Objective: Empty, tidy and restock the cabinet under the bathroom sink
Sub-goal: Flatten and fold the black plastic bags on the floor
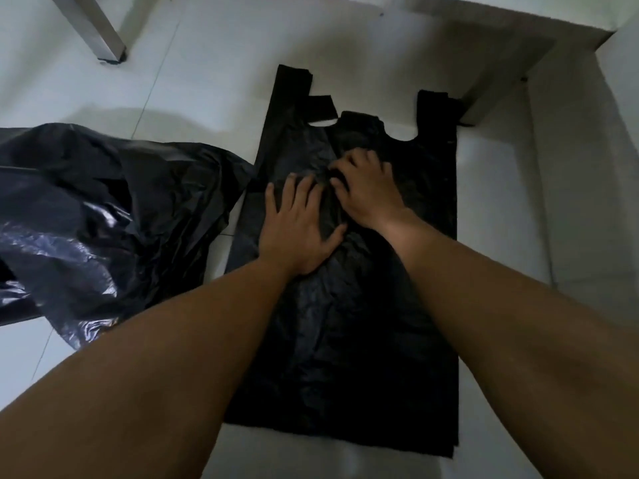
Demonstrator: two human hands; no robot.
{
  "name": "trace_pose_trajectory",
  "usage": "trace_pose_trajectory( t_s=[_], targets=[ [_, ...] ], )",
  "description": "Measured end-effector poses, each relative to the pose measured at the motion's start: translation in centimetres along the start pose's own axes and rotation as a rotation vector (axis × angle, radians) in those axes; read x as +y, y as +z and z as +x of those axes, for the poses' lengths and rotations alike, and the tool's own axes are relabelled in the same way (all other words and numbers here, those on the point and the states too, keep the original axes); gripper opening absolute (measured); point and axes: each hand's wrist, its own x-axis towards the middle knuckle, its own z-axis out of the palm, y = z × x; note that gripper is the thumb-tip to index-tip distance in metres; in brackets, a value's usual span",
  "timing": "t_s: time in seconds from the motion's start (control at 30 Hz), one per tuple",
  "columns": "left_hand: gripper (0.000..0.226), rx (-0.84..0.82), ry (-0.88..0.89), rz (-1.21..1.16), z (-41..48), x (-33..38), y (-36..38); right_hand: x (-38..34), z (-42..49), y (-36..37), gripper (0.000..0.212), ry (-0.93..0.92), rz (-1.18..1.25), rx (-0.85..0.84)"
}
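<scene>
Ideally, the bag (pixel 345 340), spread flat on the floor (pixel 173 81), is smoothed from the middle outward, so that trapped air is pushed out before any folding. The left hand (pixel 297 219) is laid flat on it, fingers spread. The right hand (pixel 366 191) is set just beside, fingers bent, tips on the plastic; whether a crease is pinched cannot be told. A crumpled bag (pixel 103 216) lies to the left.
</scene>
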Motion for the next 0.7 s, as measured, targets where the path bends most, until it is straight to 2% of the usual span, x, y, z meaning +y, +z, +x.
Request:
trace_pose_trajectory(
  t_s=[0.2,0.27,0.4,0.47,0.53,0.6,0.7],
  targets=[
    [0.086,-0.054,-0.029,0.037,0.4,0.3,-0.5,4.3,8.5,-2.2,0.04,0.165,0.084,0.074],
    [0.087,-0.088,-0.044,0.034,0.6,0.3,-0.6,3.2,10.9,-2.9,0.038,0.134,0.112,0.073],
    [0.087,-0.135,-0.062,0.029,1.0,0.4,-0.9,-1.4,13.9,-3.3,0.063,0.192,0.214,-0.151],
    [0.087,-0.147,-0.065,0.026,1.0,0.4,-0.9,-3.1,15.2,-3.0,0.06,0.238,0.274,-0.202],
    [0.088,-0.159,-0.071,0.025,1.2,0.4,-1.1,-4.2,16.5,-3.2,0.036,0.283,0.457,-0.262],
    [0.088,-0.163,-0.073,0.019,1.3,0.3,-1.2,-4.7,17.5,-3.9,0.02,0.333,0.746,-0.273],
    [0.087,-0.156,-0.074,0.006,1.3,0.3,-1.3,-4.7,18.4,-5.5,0.02,0.46,1.237,-0.246]
  ],
)
